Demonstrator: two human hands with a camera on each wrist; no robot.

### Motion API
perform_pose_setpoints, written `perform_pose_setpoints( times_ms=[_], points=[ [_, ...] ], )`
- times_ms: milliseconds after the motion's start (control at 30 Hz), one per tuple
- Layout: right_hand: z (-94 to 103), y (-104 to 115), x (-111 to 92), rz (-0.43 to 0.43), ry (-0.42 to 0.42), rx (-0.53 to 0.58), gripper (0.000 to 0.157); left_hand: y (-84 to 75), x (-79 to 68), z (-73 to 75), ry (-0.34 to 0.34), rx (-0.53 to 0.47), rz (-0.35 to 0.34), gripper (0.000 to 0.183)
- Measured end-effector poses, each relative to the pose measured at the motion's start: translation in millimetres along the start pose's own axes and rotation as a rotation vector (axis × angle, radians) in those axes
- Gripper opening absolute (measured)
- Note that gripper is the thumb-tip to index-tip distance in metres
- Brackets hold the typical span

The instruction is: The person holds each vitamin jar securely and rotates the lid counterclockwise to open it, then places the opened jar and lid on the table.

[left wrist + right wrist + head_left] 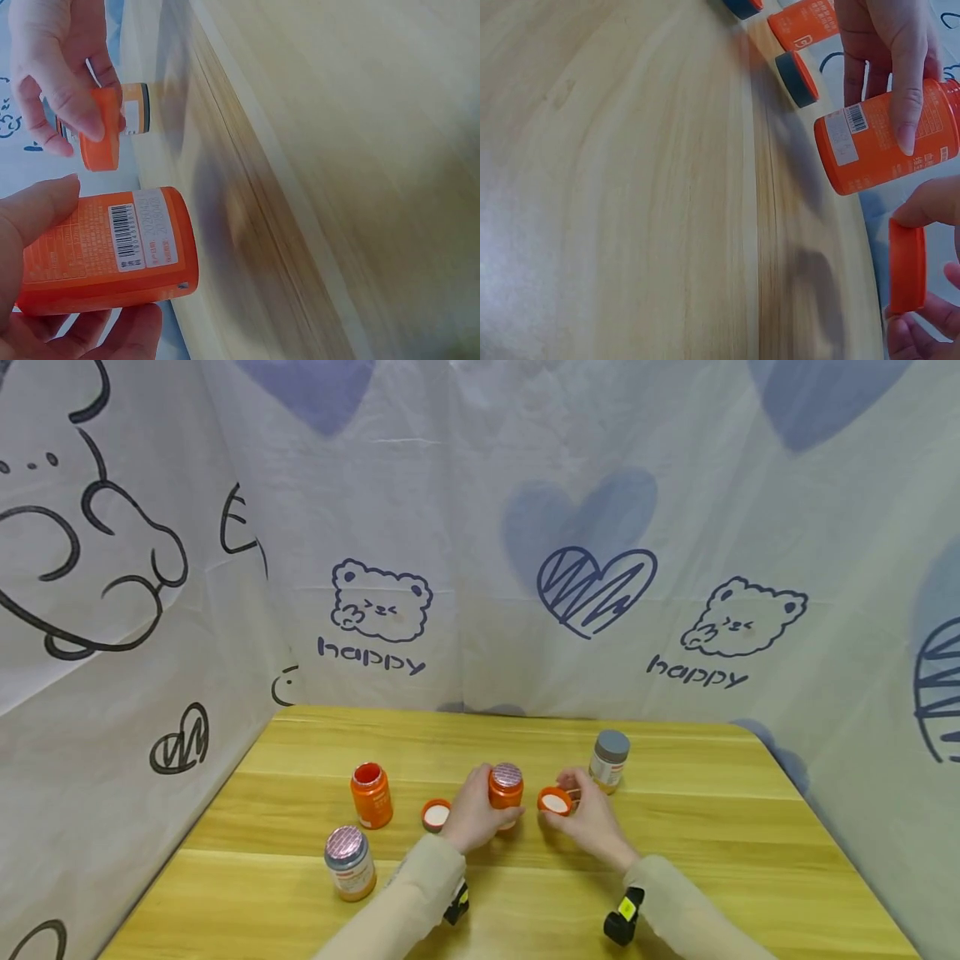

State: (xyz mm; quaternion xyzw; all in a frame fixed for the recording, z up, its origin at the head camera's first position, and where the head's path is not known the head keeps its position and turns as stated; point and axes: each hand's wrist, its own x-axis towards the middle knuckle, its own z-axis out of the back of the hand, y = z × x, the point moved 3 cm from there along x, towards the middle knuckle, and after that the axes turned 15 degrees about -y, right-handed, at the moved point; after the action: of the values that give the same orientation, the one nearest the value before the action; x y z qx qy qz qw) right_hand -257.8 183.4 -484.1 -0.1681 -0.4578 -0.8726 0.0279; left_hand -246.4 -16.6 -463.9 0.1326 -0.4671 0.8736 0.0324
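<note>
An orange bottle [506, 792] with a foil seal across its mouth is gripped by my left hand [472, 816], thumb on one side and fingers round the other. In the left wrist view the same bottle [97, 259] shows a barcode label, held off the table. Just to its right, my right hand [597, 828] pinches an orange cap [555, 802] by the edge, white liner facing up towards the head camera. Cap and bottle are apart. The right wrist view shows the cap [907, 266] side-on between thumb and fingers.
An uncapped orange bottle [372, 800] and a foil-sealed grey-topped bottle [350, 864] stand on the left of the wooden table [720, 827]. A loose dark-sided cap [795, 79] lies beside my left hand. Behind my right hand stands a grey-capped bottle [609, 760].
</note>
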Motion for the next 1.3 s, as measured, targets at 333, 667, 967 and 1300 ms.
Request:
perform_pose_setpoints(
  times_ms=[333, 667, 967, 1300],
  points=[
    [-1.4, 0, 0, 0.012, 0.031, -0.104, 0.057, 2.1, 6.1, -3.5, 0.004, 0.042, 0.000, 0.055],
    [-2.1, 2, 1, 0.059, 0.053, -0.219, 0.057, 4.6, 7.9, -8.2, 0.035, 0.061, 0.004, 0.054],
    [-4.9, -1, 5, 0.062, 0.093, -0.266, 0.059, 6.3, 11.1, -9.1, 0.057, 0.036, 0.015, 0.057],
    [-7.8, -2, 7, 0.070, 0.102, -0.303, 0.059, 6.1, 8.3, -7.7, 0.086, 0.041, 0.054, 0.062]
  ],
)
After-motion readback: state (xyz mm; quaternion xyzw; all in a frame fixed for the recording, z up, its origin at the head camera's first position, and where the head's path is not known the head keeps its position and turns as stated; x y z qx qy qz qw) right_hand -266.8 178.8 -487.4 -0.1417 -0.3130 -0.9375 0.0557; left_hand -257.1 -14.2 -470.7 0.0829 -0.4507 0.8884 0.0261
